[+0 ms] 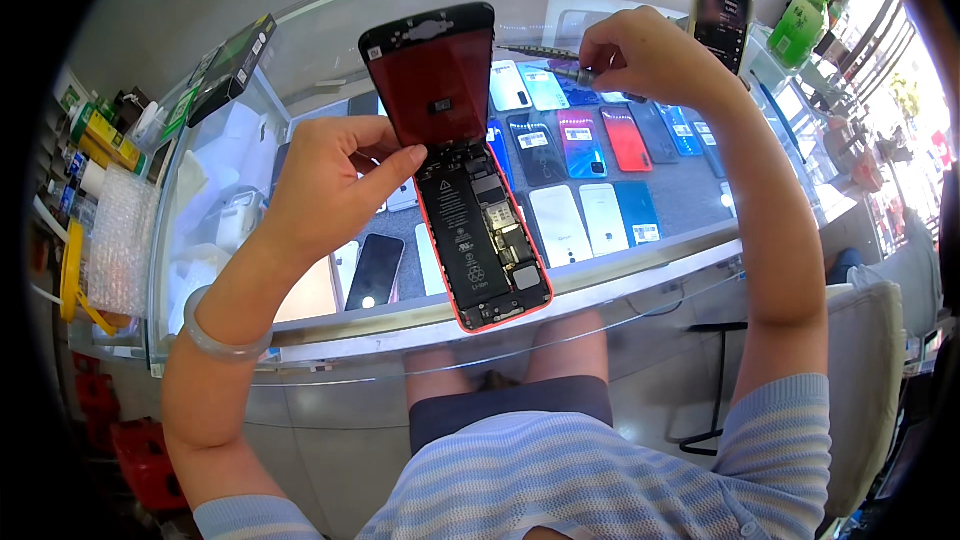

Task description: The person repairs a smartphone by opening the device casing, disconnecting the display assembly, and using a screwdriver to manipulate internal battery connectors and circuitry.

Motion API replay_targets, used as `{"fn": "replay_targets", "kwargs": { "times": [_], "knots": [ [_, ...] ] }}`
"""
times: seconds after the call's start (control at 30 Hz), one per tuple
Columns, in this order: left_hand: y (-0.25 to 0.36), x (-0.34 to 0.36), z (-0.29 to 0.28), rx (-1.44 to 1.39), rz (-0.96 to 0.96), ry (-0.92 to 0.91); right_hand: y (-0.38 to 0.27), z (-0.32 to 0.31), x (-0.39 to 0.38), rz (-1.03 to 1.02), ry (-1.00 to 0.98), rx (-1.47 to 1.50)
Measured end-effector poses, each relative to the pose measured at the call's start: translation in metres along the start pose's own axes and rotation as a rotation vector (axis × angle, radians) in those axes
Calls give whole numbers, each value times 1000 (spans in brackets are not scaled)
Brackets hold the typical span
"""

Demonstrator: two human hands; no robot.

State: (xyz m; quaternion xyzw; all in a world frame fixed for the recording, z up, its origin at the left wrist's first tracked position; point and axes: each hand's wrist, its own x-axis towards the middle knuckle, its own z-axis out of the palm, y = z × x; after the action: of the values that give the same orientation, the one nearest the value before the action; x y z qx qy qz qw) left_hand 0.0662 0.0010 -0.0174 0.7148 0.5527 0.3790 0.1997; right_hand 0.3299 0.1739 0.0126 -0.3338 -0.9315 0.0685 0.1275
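My left hand (335,175) is closed on an opened smartphone (462,230) with a red frame, its thumb at the joint between body and screen. The black battery and circuit board lie exposed. The detached screen panel (432,90) stands raised at the far end, its dark red back toward me. Over the far part of the glass counter, my right hand (640,55) pinches a slim screwdriver (572,73); its fingers partly hide the tool. Just beyond it lies a pair of metal tweezers (535,50).
Beneath the glass of the display counter (640,265) lie several phones in rows. A phone with a lit screen (722,10) stands at the far right beside a green bottle (800,28). A black box (232,70) lies far left, with bubble wrap (118,240) nearer.
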Motion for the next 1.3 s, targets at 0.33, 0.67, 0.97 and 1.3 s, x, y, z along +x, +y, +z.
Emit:
{"fn": "replay_targets", "kwargs": {
  "times": [0.33, 0.67, 0.97, 1.3],
  "knots": [
    [-4, 4, 2, 11, -26, 9, -11, 4, 0, 37, -58, -2],
    [-7, 3, 1, 27, -79, -25, -87, 30, -12, -459, 536, 619],
    [-64, 12, -136, 282, -122, 159, -88, 36, -12, -435, 507, 551],
    [-108, 3, -142, 311, -432, -5, -84, 31, -18, -426, 482, 495]
  ]
}}
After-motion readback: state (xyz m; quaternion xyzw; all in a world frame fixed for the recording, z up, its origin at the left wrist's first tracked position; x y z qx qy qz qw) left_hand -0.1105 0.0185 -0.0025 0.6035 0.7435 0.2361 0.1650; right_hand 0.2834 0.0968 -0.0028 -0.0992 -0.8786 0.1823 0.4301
